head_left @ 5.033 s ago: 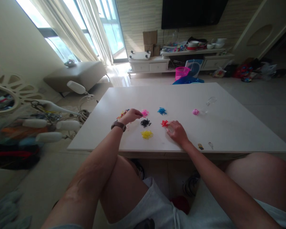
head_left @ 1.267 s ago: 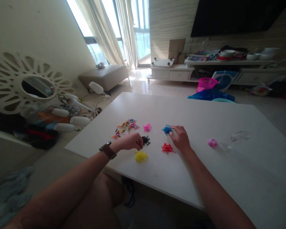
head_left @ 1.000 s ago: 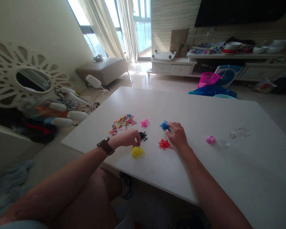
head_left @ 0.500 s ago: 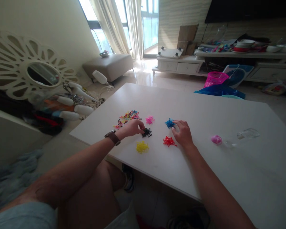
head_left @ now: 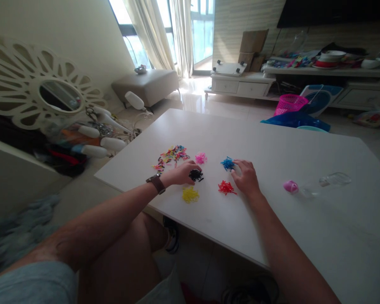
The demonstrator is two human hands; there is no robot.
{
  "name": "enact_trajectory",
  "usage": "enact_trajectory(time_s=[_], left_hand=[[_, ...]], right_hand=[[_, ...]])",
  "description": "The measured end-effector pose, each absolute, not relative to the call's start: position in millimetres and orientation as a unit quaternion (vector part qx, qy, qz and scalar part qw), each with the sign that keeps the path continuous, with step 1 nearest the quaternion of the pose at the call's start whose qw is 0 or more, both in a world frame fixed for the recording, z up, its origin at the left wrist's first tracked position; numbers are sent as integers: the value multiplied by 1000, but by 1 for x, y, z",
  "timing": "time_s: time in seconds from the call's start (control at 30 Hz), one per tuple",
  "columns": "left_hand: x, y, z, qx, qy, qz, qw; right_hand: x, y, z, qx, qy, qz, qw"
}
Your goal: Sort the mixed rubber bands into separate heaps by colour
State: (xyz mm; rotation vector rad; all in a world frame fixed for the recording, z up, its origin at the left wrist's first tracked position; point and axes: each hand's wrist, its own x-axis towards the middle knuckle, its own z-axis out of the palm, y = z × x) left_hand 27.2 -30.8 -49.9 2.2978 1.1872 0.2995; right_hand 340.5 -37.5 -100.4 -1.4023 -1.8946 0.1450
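Small rubber bands lie on the white table (head_left: 291,228) in piles sorted by colour. My left hand (head_left: 182,173), with a brown-strapped watch (head_left: 156,183), curves around the black pile (head_left: 196,175), thumb and fingers apart on either side of it. At the right edge of the blue pile (head_left: 227,163) rests my right hand (head_left: 246,176), its fingers spread and the fingertips touching or nearly touching the bands. A red pile (head_left: 226,187) sits below that hand. The yellow pile (head_left: 190,194) is nearest me, the pink pile (head_left: 201,158) farther back. Mixed bands (head_left: 171,157) lie scattered beyond my left wrist.
A clear bottle-like container (head_left: 334,179) with a pink cap (head_left: 290,186) lies on the table's right side. Lamp shades (head_left: 112,144) and a large flower-framed mirror (head_left: 60,96) stand off the left edge. Past the far edge are a pink basket (head_left: 290,104) and a blue sheet (head_left: 296,120).
My left hand's fingers have spread from a pinch at the black pile's left edge to reach around it. My right hand stays by the blue pile. The view has shifted slightly.
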Motion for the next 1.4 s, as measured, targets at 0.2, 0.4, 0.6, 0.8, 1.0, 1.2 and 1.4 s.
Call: enact_trajectory(time_s=[0.2, 0.4, 0.6, 0.8, 1.0, 1.2, 1.4], left_hand=[[34, -32, -47, 849, 440, 112, 268], [17, -14, -27, 826, 459, 157, 288], [-32, 5, -10, 675, 655, 183, 285], [-54, 1, -23, 613, 703, 157, 324], [-59, 2, -32, 599, 720, 113, 332], [-47, -1, -28, 602, 731, 76, 312], [-40, -1, -23, 610, 719, 83, 322]], right_hand=[[341, -37, -103, -545, -739, 65, 392], [341, -38, -100, -522, -726, 79, 441], [340, -40, -95, -527, -699, 93, 474], [340, -40, -96, -531, -694, 106, 475], [340, -40, -97, -536, -688, 111, 477], [340, -42, -95, -538, -685, 117, 477], [338, -43, -92, -540, -679, 125, 480]])
